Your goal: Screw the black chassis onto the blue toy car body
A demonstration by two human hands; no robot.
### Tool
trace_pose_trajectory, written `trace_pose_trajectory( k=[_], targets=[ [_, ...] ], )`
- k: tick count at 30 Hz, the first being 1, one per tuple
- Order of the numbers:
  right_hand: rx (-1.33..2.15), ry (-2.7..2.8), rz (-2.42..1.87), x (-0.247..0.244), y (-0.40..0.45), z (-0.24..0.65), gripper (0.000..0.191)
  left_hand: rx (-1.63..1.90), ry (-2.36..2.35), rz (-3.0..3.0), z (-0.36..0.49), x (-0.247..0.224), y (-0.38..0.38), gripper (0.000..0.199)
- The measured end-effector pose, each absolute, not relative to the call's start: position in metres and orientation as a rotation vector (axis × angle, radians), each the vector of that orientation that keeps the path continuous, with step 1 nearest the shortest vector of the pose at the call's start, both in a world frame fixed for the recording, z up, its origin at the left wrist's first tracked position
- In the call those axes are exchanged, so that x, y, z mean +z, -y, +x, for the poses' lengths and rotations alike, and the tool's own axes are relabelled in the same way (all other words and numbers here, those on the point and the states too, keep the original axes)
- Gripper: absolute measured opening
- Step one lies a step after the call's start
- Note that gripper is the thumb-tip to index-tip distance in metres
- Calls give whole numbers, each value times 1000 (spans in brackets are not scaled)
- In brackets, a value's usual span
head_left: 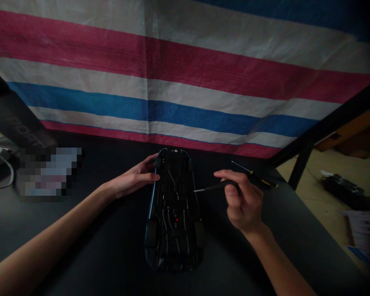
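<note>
A blue toy car [174, 209] lies upside down on the dark table, its black underside and wheels facing up. My left hand [138, 176] grips the car's left side near the front wheel, thumb on the edge, other fingers partly hidden behind it. My right hand [243, 201] is closed around a dark-handled screwdriver [214, 187], whose metal tip points left at the car's right edge; whether it touches cannot be made out. Beyond that hand, a second screwdriver [260, 177] with a black and yellow handle rests on the table.
A striped red, white and blue sheet [179, 90] hangs behind the table [111, 255]. At left are a blurred, pixelated item [51, 172], a dark box [21, 119] and a white cable [10, 174]. Past the right edge, a black object [342, 189] sits on the floor.
</note>
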State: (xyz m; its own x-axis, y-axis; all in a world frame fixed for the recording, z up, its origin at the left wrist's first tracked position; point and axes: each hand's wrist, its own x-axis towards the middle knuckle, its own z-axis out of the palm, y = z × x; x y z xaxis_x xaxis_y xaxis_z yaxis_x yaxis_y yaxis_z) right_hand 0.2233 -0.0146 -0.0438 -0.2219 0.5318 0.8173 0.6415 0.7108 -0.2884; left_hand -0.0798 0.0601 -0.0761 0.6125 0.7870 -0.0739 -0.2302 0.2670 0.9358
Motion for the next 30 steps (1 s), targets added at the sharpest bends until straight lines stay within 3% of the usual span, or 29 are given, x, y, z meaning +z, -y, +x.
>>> trace_pose_trajectory(
  k=[6,9,12,30],
  targets=[
    [-186,1910,-884,-44,13,226,27,758,-607,1109,-79,-75,-59,78],
    [-182,1890,-893,-46,13,226,19,756,-616,1112,-79,-75,-59,79],
    [-152,1881,-887,-47,12,225,28,757,-617,1117,-79,-73,-59,79],
    [-164,1856,-1039,-38,13,224,12,757,-600,1095,-79,-76,-59,78]
  ],
)
